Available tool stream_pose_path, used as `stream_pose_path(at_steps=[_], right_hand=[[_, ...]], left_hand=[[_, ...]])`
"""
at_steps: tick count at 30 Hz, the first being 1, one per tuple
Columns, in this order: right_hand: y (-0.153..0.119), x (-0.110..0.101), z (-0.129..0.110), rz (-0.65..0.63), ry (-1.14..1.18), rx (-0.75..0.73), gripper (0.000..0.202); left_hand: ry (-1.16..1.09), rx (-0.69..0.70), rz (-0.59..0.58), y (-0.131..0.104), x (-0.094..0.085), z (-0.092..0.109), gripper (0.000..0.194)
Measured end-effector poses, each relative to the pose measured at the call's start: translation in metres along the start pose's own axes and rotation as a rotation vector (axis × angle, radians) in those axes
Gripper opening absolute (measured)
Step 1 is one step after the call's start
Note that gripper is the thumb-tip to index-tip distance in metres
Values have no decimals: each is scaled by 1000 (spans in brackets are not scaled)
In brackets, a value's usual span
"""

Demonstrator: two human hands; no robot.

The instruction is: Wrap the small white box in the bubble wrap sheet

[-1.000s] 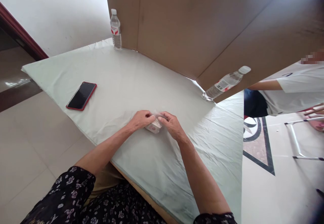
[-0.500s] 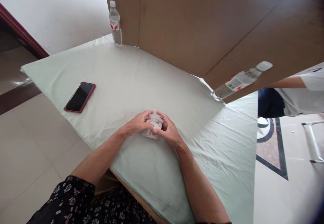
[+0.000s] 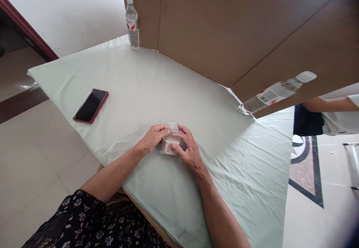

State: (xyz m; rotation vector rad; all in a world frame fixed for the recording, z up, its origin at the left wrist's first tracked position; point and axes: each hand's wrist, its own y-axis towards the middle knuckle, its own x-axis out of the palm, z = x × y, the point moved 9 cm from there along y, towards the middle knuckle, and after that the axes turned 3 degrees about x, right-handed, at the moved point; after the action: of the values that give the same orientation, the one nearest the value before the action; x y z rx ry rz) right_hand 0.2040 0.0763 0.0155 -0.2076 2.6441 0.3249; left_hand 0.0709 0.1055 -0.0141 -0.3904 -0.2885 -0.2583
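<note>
A small white box (image 3: 170, 146) with red print stands on the pale green cloth between my hands. Around its upper part there seems to be clear plastic, and a whitish translucent cap-like piece (image 3: 173, 126) shows behind its top. My left hand (image 3: 155, 137) pinches at the box's upper left edge, thumb and forefinger together. With its thumb on the front face and curved fingers over the top, my right hand (image 3: 190, 149) grips the right side. The fingers hide parts of the box, and I cannot make out what the cap-like piece belongs to.
A phone in a red case (image 3: 91, 106) lies to the left on the cloth-covered table (image 3: 157, 87). Two water bottles, one at the back (image 3: 132, 24) and one at the right (image 3: 276, 93), stand by a brown cardboard panel (image 3: 202, 27). Beyond it a person's arm (image 3: 331, 104) shows.
My right fingers have spread wider and my left fingertips have shifted at the top edge. More of the box's printed front now shows. The view has shifted slightly.
</note>
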Motion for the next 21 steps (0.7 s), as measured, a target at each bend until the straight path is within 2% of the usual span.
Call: stream_pose_path(at_steps=[7,9,11,13,16,18,21], right_hand=[[0,1,4,0,13,56,21],[1,1,6,-9,19,83,22],[3,0,7,-6,26,93,21],[4,-1,6,14,40,83,20],[3,-4,7,74,72,85,23],[1,-4,8,121,88,113,31],[-3,-5,8,201,115,135,45]], left_hand=[[66,30,111,1,-3,-1,24],[83,35,106,1,-4,1,25],[95,25,34,-1,-2,3,29],[122,1,-103,-4,4,3,38],[270,-13,-245,-10,9,2,72],[394,11,-233,-12,7,2,84],[464,57,-200,-12,8,6,90]])
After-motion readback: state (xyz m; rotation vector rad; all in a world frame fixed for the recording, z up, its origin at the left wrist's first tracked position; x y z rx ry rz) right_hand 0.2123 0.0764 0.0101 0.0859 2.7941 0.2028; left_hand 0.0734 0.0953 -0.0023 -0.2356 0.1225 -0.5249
